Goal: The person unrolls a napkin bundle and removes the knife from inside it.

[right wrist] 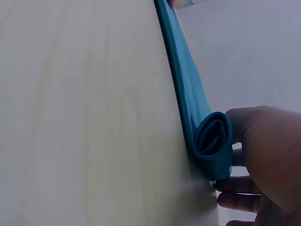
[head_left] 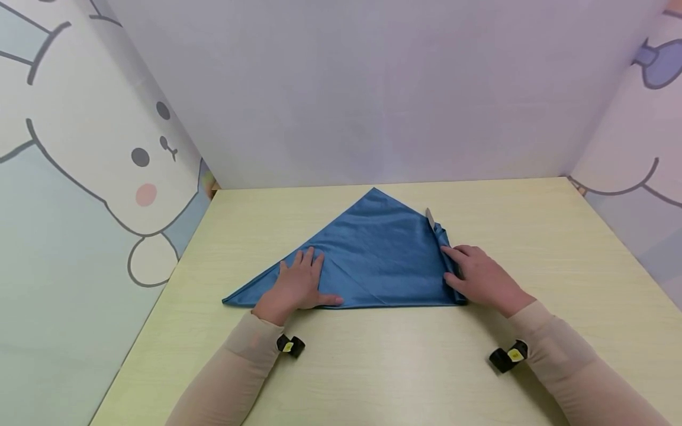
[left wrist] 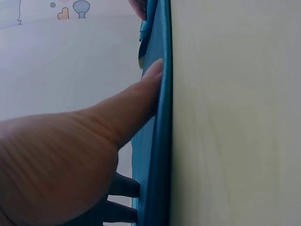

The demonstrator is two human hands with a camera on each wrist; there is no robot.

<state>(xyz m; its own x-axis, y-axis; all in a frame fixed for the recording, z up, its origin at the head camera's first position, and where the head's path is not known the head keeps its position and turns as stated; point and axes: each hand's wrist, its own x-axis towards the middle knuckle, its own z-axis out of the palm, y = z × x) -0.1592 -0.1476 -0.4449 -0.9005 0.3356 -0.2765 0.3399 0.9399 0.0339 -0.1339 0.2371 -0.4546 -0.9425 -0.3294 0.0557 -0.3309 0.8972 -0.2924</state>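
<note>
A shiny blue cloth (head_left: 383, 254) lies folded in a triangular shape, its peak away from me and its long fold towards me. My left hand (head_left: 297, 283) rests flat on its left part, fingers spread and thumb along the near fold. The cloth's right side is turned into a roll (right wrist: 214, 139), whose spiral end shows in the right wrist view. With thumb and fingers, my right hand (head_left: 482, 275) holds this roll from the right. A small greyish pointed strip (head_left: 430, 218) sticks out at the roll's far end; its kind cannot be told.
The pale wooden table (head_left: 373, 367) ends at a plain light wall (head_left: 373, 94) behind the cloth. Panels with cartoon animals (head_left: 133, 148) stand along both sides. A small black device (head_left: 291, 346) sits on my left wrist, another (head_left: 508, 356) on my right.
</note>
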